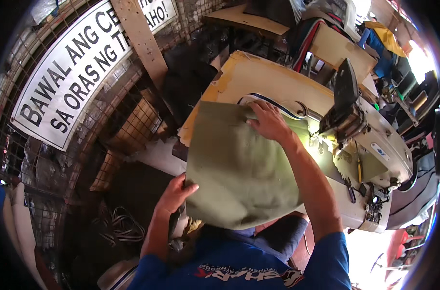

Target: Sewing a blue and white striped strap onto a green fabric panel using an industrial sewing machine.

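Note:
A large piece of olive-green fabric lies over the table's near side and hangs toward my lap. My left hand grips its left edge, thumb on top and fingers partly hidden. Near the fabric's far edge, my right hand lies on top with the thumb apart from the fingers. Just beyond those fingers curves a white strap with a dark stripe. To the right stands a sewing machine, its lamp lighting the fabric beside the needle area.
The tan tabletop stretches beyond the fabric. A yellow-handled tool and a dark-handled tool lie by the machine. Wire mesh with a white sign stands at left. Bundled striped strapping lies low on the left.

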Demonstrator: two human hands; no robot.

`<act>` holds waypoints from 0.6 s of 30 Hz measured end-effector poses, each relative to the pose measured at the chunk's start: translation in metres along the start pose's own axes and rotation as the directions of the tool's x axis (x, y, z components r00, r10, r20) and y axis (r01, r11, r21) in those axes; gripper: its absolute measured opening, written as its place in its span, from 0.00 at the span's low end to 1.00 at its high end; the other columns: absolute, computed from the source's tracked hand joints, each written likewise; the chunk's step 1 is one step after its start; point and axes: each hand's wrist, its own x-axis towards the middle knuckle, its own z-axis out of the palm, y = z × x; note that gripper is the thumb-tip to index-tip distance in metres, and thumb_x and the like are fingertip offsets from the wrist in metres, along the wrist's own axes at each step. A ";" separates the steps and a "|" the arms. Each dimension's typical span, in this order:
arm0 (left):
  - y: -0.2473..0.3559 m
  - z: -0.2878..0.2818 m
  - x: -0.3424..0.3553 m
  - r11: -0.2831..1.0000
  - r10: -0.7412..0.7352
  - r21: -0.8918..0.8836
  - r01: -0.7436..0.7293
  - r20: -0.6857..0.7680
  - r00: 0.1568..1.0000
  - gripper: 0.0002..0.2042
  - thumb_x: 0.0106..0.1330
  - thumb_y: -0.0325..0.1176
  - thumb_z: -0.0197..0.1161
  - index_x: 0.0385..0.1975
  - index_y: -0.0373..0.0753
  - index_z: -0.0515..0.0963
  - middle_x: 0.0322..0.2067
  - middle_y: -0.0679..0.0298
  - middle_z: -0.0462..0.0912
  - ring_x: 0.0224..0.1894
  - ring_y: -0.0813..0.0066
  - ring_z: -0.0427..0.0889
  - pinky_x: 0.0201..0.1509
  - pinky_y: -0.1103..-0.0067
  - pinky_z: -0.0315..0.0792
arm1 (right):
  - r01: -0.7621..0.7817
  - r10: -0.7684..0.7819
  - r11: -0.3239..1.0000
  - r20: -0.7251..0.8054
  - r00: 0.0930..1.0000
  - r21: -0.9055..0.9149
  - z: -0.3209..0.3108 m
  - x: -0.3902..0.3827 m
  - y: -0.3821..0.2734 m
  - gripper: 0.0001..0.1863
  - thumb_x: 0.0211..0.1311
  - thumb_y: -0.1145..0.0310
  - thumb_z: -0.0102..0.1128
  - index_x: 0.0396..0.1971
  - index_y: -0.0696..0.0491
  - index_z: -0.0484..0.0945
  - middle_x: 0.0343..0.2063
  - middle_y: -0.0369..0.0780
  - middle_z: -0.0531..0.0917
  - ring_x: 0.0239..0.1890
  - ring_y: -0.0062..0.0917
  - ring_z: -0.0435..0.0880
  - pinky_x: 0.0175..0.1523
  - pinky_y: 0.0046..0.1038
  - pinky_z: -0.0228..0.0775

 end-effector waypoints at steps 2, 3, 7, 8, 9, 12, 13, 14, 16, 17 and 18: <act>0.009 0.001 0.000 1.000 0.011 0.024 -0.011 -0.018 1.000 0.22 0.68 0.26 0.61 0.61 0.32 0.70 0.51 0.64 0.79 0.51 0.77 0.77 0.56 0.74 0.72 | 0.011 -0.015 0.996 -0.042 0.999 -0.090 -0.004 0.022 0.000 0.29 0.53 0.62 0.70 0.55 0.54 0.74 0.50 0.49 0.80 0.57 0.46 0.76 0.58 0.41 0.68; 0.013 0.002 -0.003 1.000 0.012 0.023 -0.011 -0.035 0.999 0.22 0.68 0.25 0.61 0.62 0.32 0.69 0.52 0.63 0.79 0.52 0.76 0.77 0.57 0.73 0.71 | 0.018 -0.022 0.996 -0.048 0.999 -0.091 -0.007 0.028 0.000 0.29 0.53 0.62 0.70 0.55 0.54 0.74 0.50 0.49 0.80 0.57 0.46 0.76 0.58 0.41 0.68; 0.030 0.003 -0.009 0.998 -0.010 0.056 0.016 -0.111 0.994 0.23 0.68 0.24 0.60 0.63 0.32 0.67 0.54 0.61 0.78 0.55 0.72 0.76 0.59 0.72 0.70 | 0.033 -0.063 0.989 0.216 0.974 0.142 -0.024 0.032 -0.002 0.18 0.52 0.69 0.66 0.44 0.58 0.79 0.34 0.48 0.84 0.42 0.45 0.83 0.48 0.42 0.74; 0.035 0.002 -0.010 0.997 -0.018 0.076 0.026 -0.103 0.994 0.22 0.69 0.23 0.60 0.63 0.32 0.66 0.54 0.62 0.76 0.54 0.77 0.75 0.60 0.75 0.69 | 0.075 -0.068 0.997 0.168 0.983 -0.036 -0.025 0.030 -0.007 0.17 0.52 0.70 0.65 0.43 0.57 0.79 0.33 0.47 0.83 0.40 0.45 0.83 0.46 0.43 0.74; 0.037 0.001 -0.011 0.996 0.004 0.085 0.003 -0.082 0.997 0.22 0.69 0.23 0.60 0.63 0.32 0.66 0.54 0.62 0.76 0.54 0.77 0.75 0.60 0.75 0.69 | 0.103 -0.076 0.973 0.137 0.988 -0.208 -0.024 0.026 -0.012 0.16 0.52 0.71 0.65 0.42 0.56 0.79 0.33 0.46 0.82 0.39 0.45 0.83 0.45 0.43 0.74; 0.041 -0.002 -0.016 0.999 -0.019 0.040 0.022 -0.080 0.997 0.22 0.69 0.22 0.58 0.63 0.32 0.65 0.53 0.62 0.76 0.54 0.77 0.75 0.58 0.76 0.70 | 0.119 -0.101 0.956 0.080 0.992 -0.268 -0.015 -0.017 -0.039 0.08 0.57 0.71 0.62 0.37 0.55 0.81 0.34 0.45 0.81 0.38 0.44 0.82 0.45 0.42 0.73; 0.041 -0.002 -0.016 0.999 0.022 0.047 -0.019 -0.054 0.998 0.22 0.69 0.22 0.58 0.63 0.32 0.65 0.53 0.62 0.76 0.54 0.77 0.75 0.58 0.76 0.70 | 0.165 -0.166 0.967 0.014 0.986 -0.193 -0.013 -0.027 -0.044 0.07 0.59 0.71 0.62 0.37 0.55 0.81 0.34 0.45 0.80 0.39 0.43 0.82 0.45 0.41 0.74; 0.041 -0.003 -0.016 0.999 0.002 0.045 0.000 -0.045 0.999 0.22 0.69 0.22 0.58 0.63 0.33 0.66 0.53 0.62 0.76 0.54 0.77 0.75 0.58 0.76 0.70 | 0.215 -0.223 0.969 -0.058 0.973 -0.122 -0.014 -0.033 -0.043 0.06 0.61 0.70 0.61 0.36 0.54 0.81 0.34 0.44 0.79 0.39 0.42 0.82 0.46 0.39 0.74; 0.039 -0.001 -0.015 0.999 -0.009 0.042 0.010 -0.032 0.999 0.22 0.69 0.21 0.58 0.63 0.33 0.66 0.53 0.63 0.76 0.54 0.77 0.75 0.58 0.76 0.70 | 0.112 -0.112 0.994 0.031 0.993 0.014 -0.020 -0.029 -0.030 0.08 0.62 0.71 0.61 0.39 0.55 0.80 0.35 0.44 0.79 0.42 0.42 0.81 0.48 0.39 0.73; 0.037 0.000 -0.016 0.999 -0.010 0.038 0.011 -0.032 0.999 0.22 0.69 0.22 0.59 0.63 0.33 0.65 0.53 0.62 0.76 0.54 0.77 0.75 0.58 0.76 0.70 | 0.039 -0.058 0.983 0.099 0.993 0.181 -0.022 -0.027 -0.023 0.09 0.62 0.71 0.60 0.42 0.55 0.79 0.36 0.44 0.79 0.44 0.41 0.80 0.50 0.38 0.73; 0.036 0.001 -0.018 1.000 -0.010 0.029 0.012 -0.047 0.999 0.23 0.69 0.22 0.59 0.63 0.33 0.65 0.54 0.62 0.76 0.55 0.76 0.75 0.59 0.75 0.70 | 0.031 -0.047 0.981 0.080 0.996 0.190 -0.022 -0.020 -0.018 0.16 0.58 0.71 0.65 0.46 0.55 0.77 0.37 0.44 0.79 0.47 0.41 0.80 0.53 0.39 0.72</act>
